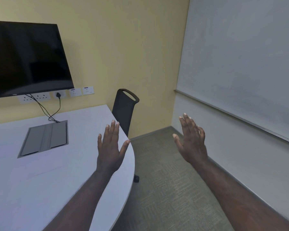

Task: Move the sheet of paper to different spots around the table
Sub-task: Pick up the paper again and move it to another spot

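Head view: both hands up, palms down, fingers spread, holding nothing. Left hand (109,147) hovers over the right edge of the white table (73,189); can't tell if it touches the top. Right hand (191,142) is well off to the right of the table, over the carpet (165,189), in the air. Hands are well apart from each other.

Sheet of paper (23,189): hard to make out, white on white. A faint straight edge runs on the tabletop left of and below the left wrist, slanting up toward the right. If that is the sheet's far edge, it lies flat, near the viewer, left of the left forearm. Long axis and which way it points: can't tell, the other edges don't show.

Beyond the left hand, to its left: grey cable hatch (44,138) set into the table, lids shut, with black cables (48,112) running up to wall sockets (57,95). Dark screen (27,59) above it on the yellow wall. Black chair (123,112) just past the left fingertips, behind the table edge. Whiteboard (249,55) on the wall right of the right hand.
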Demonstrator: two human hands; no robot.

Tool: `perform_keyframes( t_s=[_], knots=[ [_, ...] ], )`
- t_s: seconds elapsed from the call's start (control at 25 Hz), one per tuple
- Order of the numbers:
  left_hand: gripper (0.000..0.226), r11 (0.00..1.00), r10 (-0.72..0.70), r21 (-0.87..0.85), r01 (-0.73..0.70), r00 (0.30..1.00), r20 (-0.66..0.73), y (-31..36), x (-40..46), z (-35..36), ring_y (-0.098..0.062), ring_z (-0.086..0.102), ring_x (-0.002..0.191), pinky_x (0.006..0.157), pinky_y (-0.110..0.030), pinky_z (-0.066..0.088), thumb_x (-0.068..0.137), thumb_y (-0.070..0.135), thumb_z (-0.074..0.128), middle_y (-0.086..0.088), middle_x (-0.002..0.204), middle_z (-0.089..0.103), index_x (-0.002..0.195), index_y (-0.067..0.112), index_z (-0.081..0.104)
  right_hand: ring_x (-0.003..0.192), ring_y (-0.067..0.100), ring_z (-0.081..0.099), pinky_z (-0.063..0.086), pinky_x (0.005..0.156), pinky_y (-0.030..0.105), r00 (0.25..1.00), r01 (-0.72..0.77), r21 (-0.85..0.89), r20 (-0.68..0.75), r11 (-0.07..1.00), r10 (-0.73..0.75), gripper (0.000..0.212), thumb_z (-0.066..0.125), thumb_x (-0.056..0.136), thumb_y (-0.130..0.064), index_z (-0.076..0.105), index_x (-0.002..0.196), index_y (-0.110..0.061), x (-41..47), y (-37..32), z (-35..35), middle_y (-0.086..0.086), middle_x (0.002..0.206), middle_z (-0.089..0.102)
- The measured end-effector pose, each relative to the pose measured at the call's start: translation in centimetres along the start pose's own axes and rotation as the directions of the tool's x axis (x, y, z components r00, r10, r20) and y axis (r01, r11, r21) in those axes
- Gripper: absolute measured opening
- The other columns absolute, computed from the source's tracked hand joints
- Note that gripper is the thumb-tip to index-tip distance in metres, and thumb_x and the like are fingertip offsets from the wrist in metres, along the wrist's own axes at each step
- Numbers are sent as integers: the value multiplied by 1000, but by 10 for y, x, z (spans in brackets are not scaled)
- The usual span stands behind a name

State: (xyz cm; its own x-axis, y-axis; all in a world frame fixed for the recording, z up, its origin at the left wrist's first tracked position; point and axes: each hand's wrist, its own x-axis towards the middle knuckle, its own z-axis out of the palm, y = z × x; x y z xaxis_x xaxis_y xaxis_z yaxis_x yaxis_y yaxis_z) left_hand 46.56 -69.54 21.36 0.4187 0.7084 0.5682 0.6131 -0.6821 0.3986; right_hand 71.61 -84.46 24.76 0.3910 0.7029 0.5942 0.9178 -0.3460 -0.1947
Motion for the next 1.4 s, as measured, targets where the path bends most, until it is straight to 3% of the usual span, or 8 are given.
perform_keyframes(
  t_s=[0.32,0.6,1.08,1.4],
  knots=[
    [70,998,-24,55,22,999,41,-34,76,54,-8,-9,149,120,-46,0,96,60,23,13,162,-4,155,28,3,148,25,26,26,112,53,999,-31,63,32,998,29,67,47,92,-43,27,151,-19,61,29,84,4,162,23],
    [70,990,-78,121,72,995,54,-51,118,91,-9,-8,150,120,-44,-2,96,61,21,13,162,-3,155,28,4,146,27,30,27,112,55,998,-39,126,63,991,31,70,63,91,-32,30,151,-17,110,47,141,6,161,26],
    [71,936,-273,218,277,961,-48,-44,201,180,-10,-6,150,120,-47,-1,95,63,16,12,162,-3,155,28,4,149,25,20,21,116,53,974,120,207,163,971,-155,69,55,95,-35,22,153,-17,261,106,231,3,165,14],
    [71,878,-373,262,400,916,-146,-67,232,187,-12,-3,151,121,-49,0,96,59,25,8,164,4,155,26,5,150,24,18,18,117,51,937,211,354,194,911,-292,65,50,97,-35,22,153,-17,321,83,291,4,164,14]
  ],
)
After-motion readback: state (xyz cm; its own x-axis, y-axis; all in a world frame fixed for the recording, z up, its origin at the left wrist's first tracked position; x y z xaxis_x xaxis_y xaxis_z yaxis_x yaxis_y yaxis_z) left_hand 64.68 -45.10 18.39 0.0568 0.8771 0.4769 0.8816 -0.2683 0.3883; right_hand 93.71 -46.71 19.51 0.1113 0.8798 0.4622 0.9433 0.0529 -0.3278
